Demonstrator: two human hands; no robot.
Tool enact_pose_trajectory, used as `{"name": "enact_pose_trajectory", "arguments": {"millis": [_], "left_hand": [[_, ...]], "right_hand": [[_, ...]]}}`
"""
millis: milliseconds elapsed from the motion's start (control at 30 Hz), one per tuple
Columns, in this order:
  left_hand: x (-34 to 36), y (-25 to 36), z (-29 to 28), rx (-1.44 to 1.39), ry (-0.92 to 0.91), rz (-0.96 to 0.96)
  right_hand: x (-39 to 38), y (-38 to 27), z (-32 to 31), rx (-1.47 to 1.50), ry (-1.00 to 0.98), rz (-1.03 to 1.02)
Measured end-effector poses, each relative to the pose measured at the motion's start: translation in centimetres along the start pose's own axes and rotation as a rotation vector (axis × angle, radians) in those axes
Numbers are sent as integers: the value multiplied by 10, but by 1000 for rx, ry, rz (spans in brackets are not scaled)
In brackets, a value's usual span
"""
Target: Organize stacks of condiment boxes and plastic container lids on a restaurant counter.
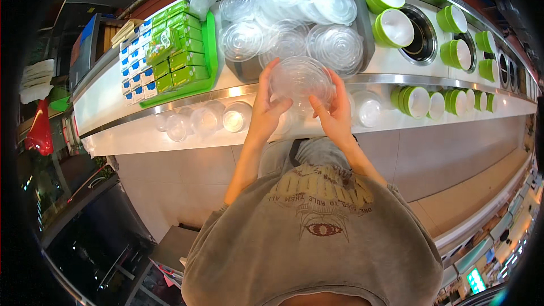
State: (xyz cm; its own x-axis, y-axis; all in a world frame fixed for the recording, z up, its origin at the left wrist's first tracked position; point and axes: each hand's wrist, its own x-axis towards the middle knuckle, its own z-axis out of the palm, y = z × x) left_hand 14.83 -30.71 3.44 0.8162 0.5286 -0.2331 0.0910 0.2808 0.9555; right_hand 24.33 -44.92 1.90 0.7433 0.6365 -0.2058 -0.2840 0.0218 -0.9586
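Note:
Both my hands grip a round clear plastic lid or stack of lids [300, 75] at the front of a dark tray [367, 42] piled with similar lids [333, 45]. My left hand [268, 106] has its fingers round the left side, thumb pressed near the lower rim. My right hand [335, 114] holds the right side in the same way. Below them, clear round cups or tubs [205, 120] stand along the lower ledge, partly hidden behind my hands.
A green tray [208, 54] with green and white boxes [187, 62] is at the left. Green-and-white bowls [396, 27] stand at the right around dark round openings [425, 39], more [418, 102] on the lower ledge. A red object [39, 127] hangs at far left.

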Motion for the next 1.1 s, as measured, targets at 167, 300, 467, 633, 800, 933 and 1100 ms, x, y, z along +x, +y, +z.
{"name": "enact_pose_trajectory", "arguments": {"millis": [167, 300, 467, 633, 800, 933, 1100], "left_hand": [[-21, -21, -51, -318, -50, 11], [-31, -28, -68, -832, -38, -34], [-44, -21, -74, -724, 75, -35], [-53, -27, -83, -583, 89, 1], [-58, -41, -83, -544, 216, 71], [-58, -45, -79, -698, 157, 224], [-53, -31, -79, -56, 103, 353]], "right_hand": [[-19, 1, 37, -364, -12, -307], [-29, -3, 55, -571, -81, -516], [-41, -1, 73, -657, -214, -599], [-48, 12, 86, -581, -183, -501], [-48, 25, 92, -533, -200, -507], [-52, 32, 99, -412, -92, -424], [-50, 23, 90, -478, -21, -427]]}}
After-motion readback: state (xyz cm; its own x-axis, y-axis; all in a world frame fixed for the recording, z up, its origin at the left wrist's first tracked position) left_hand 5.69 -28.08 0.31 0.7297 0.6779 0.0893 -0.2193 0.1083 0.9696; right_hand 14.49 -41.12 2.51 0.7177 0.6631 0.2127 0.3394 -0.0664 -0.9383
